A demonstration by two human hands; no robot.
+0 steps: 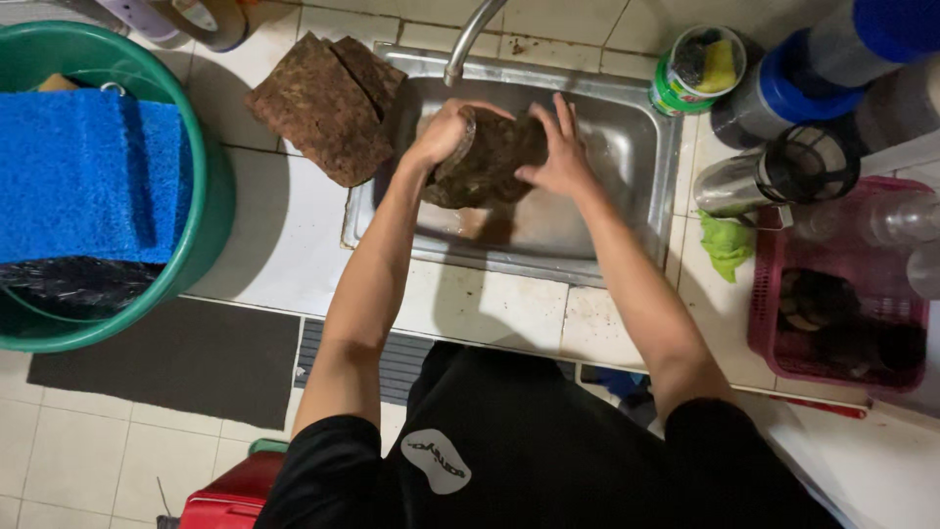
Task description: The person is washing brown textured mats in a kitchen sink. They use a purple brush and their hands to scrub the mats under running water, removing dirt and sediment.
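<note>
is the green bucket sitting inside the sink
No, the green bucket stands off to the left of the steel sink, on the floor.

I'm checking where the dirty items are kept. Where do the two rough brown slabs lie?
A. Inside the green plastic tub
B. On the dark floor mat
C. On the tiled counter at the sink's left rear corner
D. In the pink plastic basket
C: the two rough brown slabs rest on the white tiled counter, overlapping the left rear corner of the steel sink, while both hands hold a different dark brown object over the basin.
</note>
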